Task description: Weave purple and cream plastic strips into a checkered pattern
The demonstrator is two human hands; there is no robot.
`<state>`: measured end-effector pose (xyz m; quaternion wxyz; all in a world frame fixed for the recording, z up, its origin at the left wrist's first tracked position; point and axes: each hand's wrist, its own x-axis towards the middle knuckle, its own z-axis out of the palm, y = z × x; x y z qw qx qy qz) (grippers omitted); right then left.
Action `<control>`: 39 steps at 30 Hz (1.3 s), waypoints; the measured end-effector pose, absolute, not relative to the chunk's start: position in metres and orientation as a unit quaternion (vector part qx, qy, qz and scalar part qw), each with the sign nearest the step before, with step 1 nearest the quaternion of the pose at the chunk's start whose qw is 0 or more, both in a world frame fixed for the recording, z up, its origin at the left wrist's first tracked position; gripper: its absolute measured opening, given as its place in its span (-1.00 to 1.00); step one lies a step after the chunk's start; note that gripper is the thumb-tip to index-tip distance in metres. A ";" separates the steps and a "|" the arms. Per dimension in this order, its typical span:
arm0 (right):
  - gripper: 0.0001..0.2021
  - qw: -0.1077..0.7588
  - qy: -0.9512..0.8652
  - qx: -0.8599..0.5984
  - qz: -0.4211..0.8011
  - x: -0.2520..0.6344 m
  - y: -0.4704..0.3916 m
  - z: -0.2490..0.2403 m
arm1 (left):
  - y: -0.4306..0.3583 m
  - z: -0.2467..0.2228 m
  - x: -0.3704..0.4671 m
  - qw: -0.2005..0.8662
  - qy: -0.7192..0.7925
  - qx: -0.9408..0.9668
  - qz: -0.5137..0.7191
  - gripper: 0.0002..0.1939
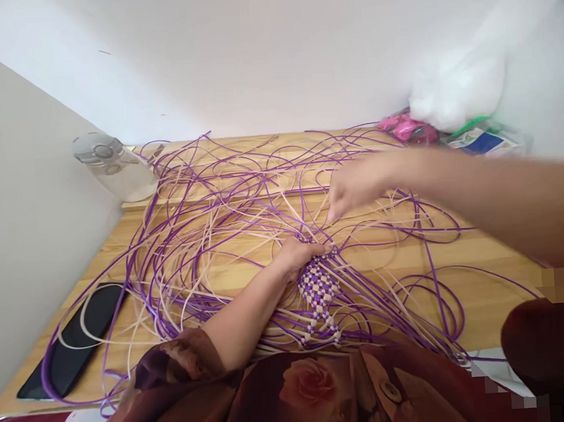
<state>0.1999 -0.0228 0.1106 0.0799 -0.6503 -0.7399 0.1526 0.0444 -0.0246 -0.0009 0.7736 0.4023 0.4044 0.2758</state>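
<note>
A small woven piece (319, 286) in a purple and cream check lies in front of me, with long thin purple and cream strands spreading from its edges. My left hand (298, 256) is closed on its upper part, thumb across the top of the weave. Just above and to the right, my right hand (352, 186) is closed in a pinch, slightly blurred by motion. Strands rise from the weave to its fingertips, so it appears to pinch a strand; the exact hold is hard to make out.
Loose strands (193, 242) tangle over the wooden table (247, 273). A black tablet-like device (75, 348) lies at the left under some of them. A clear container with a grey top (111, 164) stands at the back left. Pink items (408, 127) and a white bag (456, 89) sit back right.
</note>
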 end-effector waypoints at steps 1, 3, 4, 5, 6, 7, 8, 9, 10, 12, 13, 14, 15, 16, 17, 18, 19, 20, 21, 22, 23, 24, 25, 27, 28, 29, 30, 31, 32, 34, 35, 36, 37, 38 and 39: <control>-0.71 0.000 -0.761 -0.620 0.193 0.199 -0.019 0.115 | -0.024 0.000 0.044 0.773 0.398 0.407 0.281 -0.66; -0.84 -0.112 -0.777 -0.562 0.261 0.199 -0.017 0.118 | -0.024 0.001 0.044 0.769 0.390 0.418 0.284 -0.64; -0.90 -0.114 -0.777 -0.553 0.279 0.200 -0.019 0.116 | -0.024 0.001 0.044 0.769 0.388 0.421 0.285 -0.64; -0.93 -0.078 -0.777 -0.557 0.284 0.200 -0.021 0.112 | -0.024 0.001 0.044 0.770 0.384 0.422 0.286 -0.65; -0.94 -0.041 -0.777 -0.557 0.290 0.201 -0.024 0.107 | -0.024 0.002 0.044 0.771 0.381 0.421 0.288 -0.66; -0.95 -0.006 -0.780 -0.553 0.292 0.202 -0.027 0.101 | -0.024 0.002 0.044 0.772 0.378 0.421 0.290 -0.67; -0.95 0.024 -0.786 -0.545 0.290 0.202 -0.030 0.094 | -0.025 0.002 0.043 0.773 0.375 0.421 0.291 -0.67; -0.94 0.050 -0.796 -0.533 0.282 0.202 -0.032 0.088 | -0.025 0.003 0.043 0.775 0.369 0.421 0.293 -0.66; -0.93 0.071 -0.808 -0.519 0.270 0.202 -0.032 0.081 | -0.025 0.003 0.043 0.777 0.362 0.423 0.293 -0.65; -0.88 0.111 -0.830 -0.487 0.247 0.202 -0.031 0.070 | -0.025 0.002 0.042 0.787 0.344 0.424 0.287 -0.64; -0.86 0.129 -0.840 -0.469 0.241 0.202 -0.030 0.066 | -0.025 0.001 0.041 0.795 0.335 0.420 0.283 -0.63; -0.85 0.142 -0.846 -0.454 0.240 0.202 -0.028 0.062 | -0.025 0.000 0.041 0.801 0.330 0.413 0.281 -0.61; -0.85 0.151 -0.849 -0.444 0.244 0.203 -0.025 0.059 | -0.024 -0.001 0.041 0.806 0.327 0.405 0.281 -0.60; -0.85 0.154 -0.849 -0.438 0.252 0.204 -0.022 0.057 | -0.024 -0.001 0.041 0.809 0.328 0.396 0.284 -0.59; -0.85 0.152 -0.847 -0.435 0.264 0.204 -0.020 0.056 | -0.024 -0.001 0.041 0.810 0.333 0.387 0.289 -0.58; -0.86 0.148 -0.843 -0.436 0.278 0.205 -0.017 0.056 | -0.024 -0.001 0.041 0.809 0.340 0.380 0.293 -0.57; -0.86 0.143 -0.834 -0.442 0.296 0.205 -0.015 0.056 | -0.024 -0.001 0.042 0.806 0.349 0.375 0.296 -0.56; -0.86 0.136 -0.824 -0.451 0.316 0.204 -0.012 0.056 | -0.024 -0.001 0.042 0.803 0.358 0.373 0.298 -0.55; -0.86 0.129 -0.812 -0.461 0.334 0.204 -0.011 0.056 | -0.024 -0.001 0.043 0.799 0.363 0.373 0.299 -0.55; -0.87 0.121 -0.802 -0.472 0.346 0.203 -0.010 0.057 | -0.025 0.000 0.043 0.796 0.367 0.375 0.302 -0.54; -0.88 0.114 -0.795 -0.483 0.349 0.202 -0.009 0.058 | -0.026 0.000 0.044 0.793 0.368 0.376 0.307 -0.55; -0.88 0.107 -0.792 -0.492 0.345 0.202 -0.009 0.058 | -0.026 0.000 0.044 0.790 0.370 0.376 0.314 -0.55; -0.89 0.102 -0.793 -0.497 0.336 0.201 -0.010 0.059 | -0.027 0.000 0.045 0.786 0.372 0.374 0.323 -0.54; -0.89 0.095 -0.792 -0.508 0.327 0.200 -0.011 0.060 | -0.027 -0.001 0.046 0.778 0.382 0.367 0.339 -0.53; -0.89 0.092 -0.786 -0.513 0.333 0.200 -0.011 0.060 | -0.027 -0.002 0.047 0.774 0.389 0.362 0.343 -0.52; -0.90 0.091 -0.778 -0.518 0.344 0.199 -0.012 0.060 | -0.027 -0.003 0.048 0.773 0.397 0.356 0.344 -0.52; -0.90 0.090 -0.770 -0.523 0.355 0.199 -0.012 0.060 | -0.027 -0.004 0.048 0.773 0.404 0.350 0.342 -0.52; -0.90 0.091 -0.764 -0.528 0.361 0.198 -0.013 0.060 | -0.027 -0.004 0.049 0.775 0.410 0.343 0.338 -0.53; -0.90 0.093 -0.760 -0.532 0.361 0.197 -0.013 0.061 | -0.026 -0.004 0.049 0.776 0.415 0.337 0.334 -0.53; -0.89 0.100 -0.763 -0.538 0.344 0.196 -0.015 0.065 | -0.026 -0.004 0.049 0.777 0.423 0.332 0.327 -0.53; -0.88 0.107 -0.770 -0.540 0.323 0.196 -0.017 0.069 | -0.025 -0.004 0.049 0.776 0.428 0.331 0.324 -0.54; -0.86 0.117 -0.778 -0.542 0.296 0.196 -0.020 0.074 | -0.025 -0.003 0.048 0.776 0.434 0.328 0.319 -0.55; -0.84 0.126 -0.787 -0.542 0.265 0.196 -0.024 0.079 | -0.025 -0.002 0.048 0.776 0.441 0.324 0.314 -0.57; -0.82 0.135 -0.797 -0.542 0.231 0.197 -0.028 0.085 | -0.024 -0.001 0.047 0.778 0.446 0.317 0.308 -0.59; -0.82 0.141 -0.803 -0.543 0.201 0.199 -0.034 0.090 | -0.024 -0.001 0.047 0.782 0.449 0.310 0.301 -0.61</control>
